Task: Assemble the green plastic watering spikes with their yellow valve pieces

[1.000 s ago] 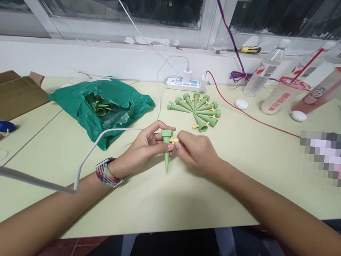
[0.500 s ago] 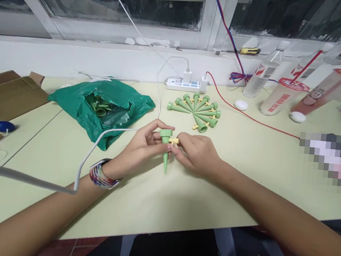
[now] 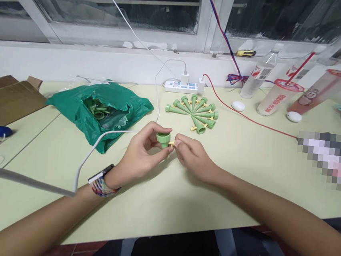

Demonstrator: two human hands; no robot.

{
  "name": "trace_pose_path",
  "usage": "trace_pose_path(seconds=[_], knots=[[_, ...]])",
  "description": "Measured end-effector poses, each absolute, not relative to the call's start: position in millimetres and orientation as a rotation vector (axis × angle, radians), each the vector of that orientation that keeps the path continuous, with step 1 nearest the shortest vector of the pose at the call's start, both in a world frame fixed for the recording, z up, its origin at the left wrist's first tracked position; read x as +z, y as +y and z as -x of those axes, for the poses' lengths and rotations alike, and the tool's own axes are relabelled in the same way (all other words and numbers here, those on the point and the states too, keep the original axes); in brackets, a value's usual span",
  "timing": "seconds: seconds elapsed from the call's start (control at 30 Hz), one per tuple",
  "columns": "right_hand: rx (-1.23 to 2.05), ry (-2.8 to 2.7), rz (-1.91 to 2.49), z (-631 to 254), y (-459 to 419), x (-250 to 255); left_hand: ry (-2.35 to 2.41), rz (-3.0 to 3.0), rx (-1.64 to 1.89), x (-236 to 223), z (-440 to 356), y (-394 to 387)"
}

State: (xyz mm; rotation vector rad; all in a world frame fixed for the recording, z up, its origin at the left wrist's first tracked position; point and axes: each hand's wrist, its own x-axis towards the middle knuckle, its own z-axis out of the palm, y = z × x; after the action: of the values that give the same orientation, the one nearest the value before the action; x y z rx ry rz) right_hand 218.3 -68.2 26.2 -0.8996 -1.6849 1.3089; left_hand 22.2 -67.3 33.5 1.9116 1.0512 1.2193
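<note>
A green plastic watering spike (image 3: 163,138) is held in my left hand (image 3: 141,151), between thumb and fingers, its open round top tilted toward me. Its tapered end is mostly hidden behind the thumb. From its side sticks a small yellow valve (image 3: 171,143), which my right hand (image 3: 193,156) pinches between thumb and forefinger. Beyond my hands, several green spikes with yellow valves (image 3: 199,126) lie fanned out on the table, tips together. A torn green plastic bag (image 3: 136,106) to the left has more green parts (image 3: 99,113) inside.
A white power strip (image 3: 180,87) with chargers sits against the wall. At the right stand a water bottle (image 3: 258,74) and drink cups (image 3: 277,100), near white egg-shaped objects (image 3: 238,106). Flattened cardboard (image 3: 10,96) lies far left. A grey cable (image 3: 87,160) passes over my left forearm.
My left hand has tipped the spike so that its open top now faces me and the pointed end is hidden. My right hand keeps its pinch on the valve. The view has shifted slightly.
</note>
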Motion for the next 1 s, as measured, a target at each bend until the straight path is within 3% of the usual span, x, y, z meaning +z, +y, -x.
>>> trace_pose_path(seconds=[0.13, 0.23, 0.33, 0.43, 0.57, 0.67, 0.77, 1.0], knots=[[1.955, -1.333, 0.777, -218.6, -64.6, 37.2, 0.844, -2.725, 1.252, 28.7, -6.6, -61.7], [2.071, -1.313, 0.773, -221.9, -58.5, 38.2, 0.725, -2.935, 1.173, 28.0, -2.6, -59.0], [1.798, -1.483, 0.898, -222.9, -56.1, 30.7, 0.94, -2.57, 1.212, 30.4, -10.0, -60.6], [1.255, -1.811, 1.024, -224.2, -57.2, 21.3, 1.097, -2.043, 1.105, 33.9, -19.9, -62.1], [0.497, -2.255, 0.993, -229.2, -56.9, 15.3, 0.903, -1.507, 0.913, 36.5, -25.6, -61.3], [0.156, -2.36, 0.957, -231.7, -55.0, 14.7, 0.773, -1.304, 0.872, 37.2, -25.9, -61.4], [0.183, -2.323, 0.95, -231.2, -55.0, 15.1, 0.755, -1.283, 0.893, 37.9, -26.0, -62.8], [0.683, -2.123, 0.903, -226.2, -59.2, 18.6, 0.706, -1.28, 0.943, 35.8, -28.2, -66.2]])
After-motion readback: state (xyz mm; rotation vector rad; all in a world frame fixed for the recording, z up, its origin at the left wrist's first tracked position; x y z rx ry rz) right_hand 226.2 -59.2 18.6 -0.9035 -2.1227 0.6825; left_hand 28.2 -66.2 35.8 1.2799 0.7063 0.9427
